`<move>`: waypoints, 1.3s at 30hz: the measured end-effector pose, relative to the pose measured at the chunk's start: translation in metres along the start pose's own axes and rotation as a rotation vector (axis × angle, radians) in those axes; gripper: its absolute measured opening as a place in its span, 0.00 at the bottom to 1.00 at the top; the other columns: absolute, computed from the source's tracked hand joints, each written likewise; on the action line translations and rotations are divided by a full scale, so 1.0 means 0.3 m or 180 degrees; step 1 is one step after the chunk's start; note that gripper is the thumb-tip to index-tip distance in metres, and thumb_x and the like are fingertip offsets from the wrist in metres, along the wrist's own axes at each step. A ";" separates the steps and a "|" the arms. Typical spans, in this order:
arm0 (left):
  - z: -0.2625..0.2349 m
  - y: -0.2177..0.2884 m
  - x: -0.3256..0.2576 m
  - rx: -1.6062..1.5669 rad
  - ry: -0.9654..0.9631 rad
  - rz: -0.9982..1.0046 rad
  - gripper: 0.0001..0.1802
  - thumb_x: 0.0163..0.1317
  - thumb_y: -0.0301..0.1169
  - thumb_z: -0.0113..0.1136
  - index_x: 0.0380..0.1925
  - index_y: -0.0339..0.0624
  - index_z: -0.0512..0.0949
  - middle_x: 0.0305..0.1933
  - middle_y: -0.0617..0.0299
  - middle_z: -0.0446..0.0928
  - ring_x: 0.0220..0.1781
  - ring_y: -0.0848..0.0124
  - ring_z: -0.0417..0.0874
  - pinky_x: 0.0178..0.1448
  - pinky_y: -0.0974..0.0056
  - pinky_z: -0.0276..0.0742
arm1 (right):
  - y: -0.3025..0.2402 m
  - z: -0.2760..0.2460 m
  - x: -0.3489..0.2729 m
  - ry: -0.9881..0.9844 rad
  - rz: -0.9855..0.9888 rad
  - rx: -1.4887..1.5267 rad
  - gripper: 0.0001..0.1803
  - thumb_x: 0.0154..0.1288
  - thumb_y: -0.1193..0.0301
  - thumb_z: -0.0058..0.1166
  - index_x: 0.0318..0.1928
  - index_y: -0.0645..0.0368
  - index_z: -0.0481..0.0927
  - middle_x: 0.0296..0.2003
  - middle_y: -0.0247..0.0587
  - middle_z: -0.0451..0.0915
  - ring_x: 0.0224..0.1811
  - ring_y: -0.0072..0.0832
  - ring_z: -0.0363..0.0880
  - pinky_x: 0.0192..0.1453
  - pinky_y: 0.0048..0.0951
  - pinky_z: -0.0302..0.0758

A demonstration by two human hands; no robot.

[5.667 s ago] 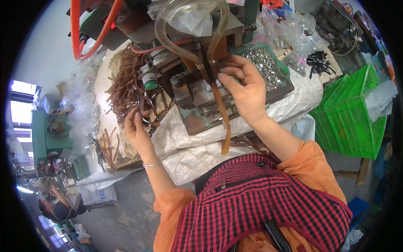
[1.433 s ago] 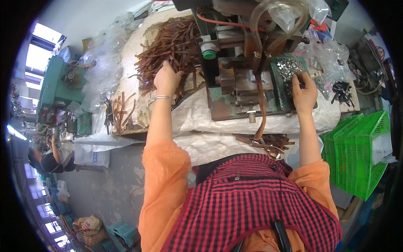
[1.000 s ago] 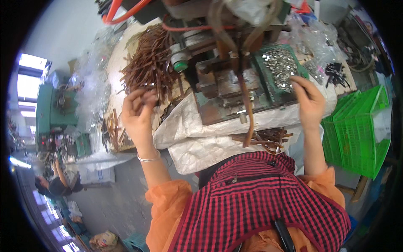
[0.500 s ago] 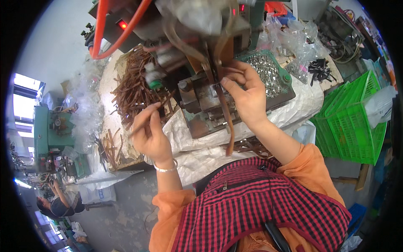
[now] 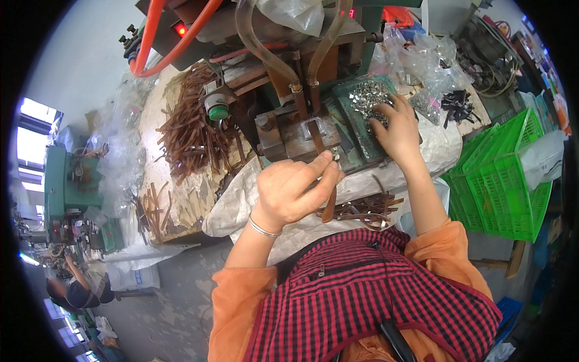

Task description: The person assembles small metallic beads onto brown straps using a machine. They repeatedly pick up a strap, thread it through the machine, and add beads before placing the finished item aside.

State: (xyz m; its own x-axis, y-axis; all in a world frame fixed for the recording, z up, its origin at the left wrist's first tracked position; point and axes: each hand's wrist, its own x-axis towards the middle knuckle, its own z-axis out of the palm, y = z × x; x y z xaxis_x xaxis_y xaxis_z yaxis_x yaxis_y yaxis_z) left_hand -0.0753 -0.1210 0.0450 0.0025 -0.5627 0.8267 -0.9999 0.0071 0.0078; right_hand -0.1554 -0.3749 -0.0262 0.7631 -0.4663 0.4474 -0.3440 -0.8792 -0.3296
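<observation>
Head view: the left hand (image 5: 295, 188) is closed, thumb and forefinger pinching a brown strip (image 5: 329, 211) in front of the metal block (image 5: 282, 134) of the bench machine. The strip lies over the block beneath two dark uprights, its free end hanging below the pinch. The right hand (image 5: 399, 131) is half curled with parted fingers, over the small metal pieces (image 5: 368, 96) in the green tray (image 5: 345, 104); no piece can be made out in its grip.

Principal hazard, in my judgement: the left fingertips are near the uprights, and a stroke of the machine with the hand any further in could pinch them. A sideways pull could skew the strip on the block. Careless raking by the right hand could gather several pieces at once or scatter some onto the white sheet (image 5: 232, 208). The bracelet (image 5: 264, 228) could snag on a projecting part. The loose strips (image 5: 365, 210) near the apron (image 5: 362, 271) could slip off if brushed.
</observation>
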 end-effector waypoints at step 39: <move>-0.226 -0.297 -0.538 0.1656 -0.0141 -0.3780 0.10 0.56 0.34 0.70 0.30 0.38 0.85 0.36 0.52 0.83 0.37 0.55 0.83 0.45 0.56 0.77 | 0.088 -0.064 -0.129 0.0756 0.0736 0.1815 0.08 0.64 0.77 0.60 0.43 0.62 0.87 0.39 0.41 0.86 0.42 0.25 0.83 0.50 0.24 0.76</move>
State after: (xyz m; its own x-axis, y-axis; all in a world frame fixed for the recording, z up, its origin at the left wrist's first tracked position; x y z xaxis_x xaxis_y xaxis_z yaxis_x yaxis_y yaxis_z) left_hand 0.0141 0.0251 -0.0510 0.8947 -0.0302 0.4457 -0.2731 -0.8264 0.4923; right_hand -0.2047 -0.3819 -0.0362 0.5403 -0.7033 0.4621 -0.0910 -0.5947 -0.7988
